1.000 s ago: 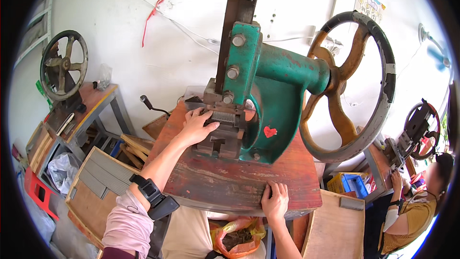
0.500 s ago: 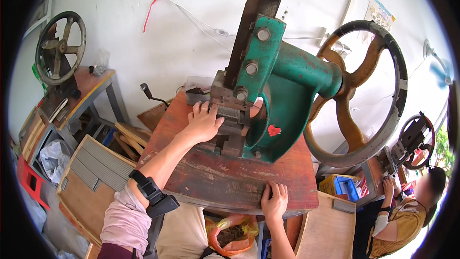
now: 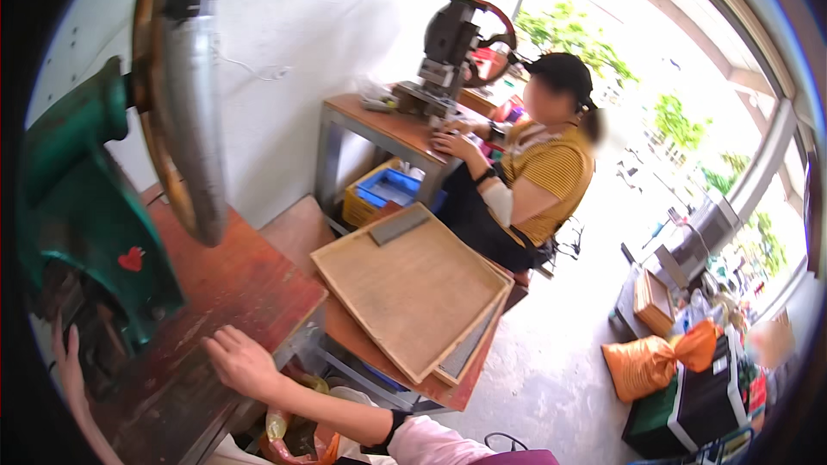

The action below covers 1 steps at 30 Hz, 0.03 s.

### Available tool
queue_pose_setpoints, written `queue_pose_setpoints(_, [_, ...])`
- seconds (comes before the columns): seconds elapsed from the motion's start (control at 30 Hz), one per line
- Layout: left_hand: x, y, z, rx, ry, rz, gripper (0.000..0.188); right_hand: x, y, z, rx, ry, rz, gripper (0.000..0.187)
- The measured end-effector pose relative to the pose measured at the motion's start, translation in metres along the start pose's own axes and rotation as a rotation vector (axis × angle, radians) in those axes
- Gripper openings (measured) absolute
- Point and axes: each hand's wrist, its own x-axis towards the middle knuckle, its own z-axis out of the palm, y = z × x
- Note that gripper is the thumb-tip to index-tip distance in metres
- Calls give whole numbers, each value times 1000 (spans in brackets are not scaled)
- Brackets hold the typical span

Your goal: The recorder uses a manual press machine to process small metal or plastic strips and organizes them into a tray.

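Note:
At the left edge, my left hand (image 3: 72, 370) reaches up to the dark metal die (image 3: 99, 336) at the foot of a green hand press (image 3: 86, 198). Two of its fingers show, stretched and apart; the fingertips are blurred against the metal, and no held thing is visible. My right hand (image 3: 241, 364) rests on the front edge of the worn red-brown table (image 3: 233, 267), fingers loosely bent with nothing in them. Above the table stands the press's large handwheel (image 3: 185, 103), seen nearly edge-on.
Right of the table, a shallow wooden tray (image 3: 413, 293) holds a small grey stack of strips (image 3: 401, 226), with another tray (image 3: 469, 357) partly under it. Beyond, a co-worker (image 3: 543, 164) works at a second press (image 3: 448, 60). An orange sack (image 3: 646, 366) lies at the right.
My view has swung to the right, so the press now sits at the left edge, and the trays and co-worker are central. Both hands stay at about the same places on press and table.

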Motion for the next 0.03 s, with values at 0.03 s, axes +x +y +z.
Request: queue_pose_setpoints(0.03, [11,-12,9,-48,-12,-10,56,-4,5,-1,7,-6,22,30])
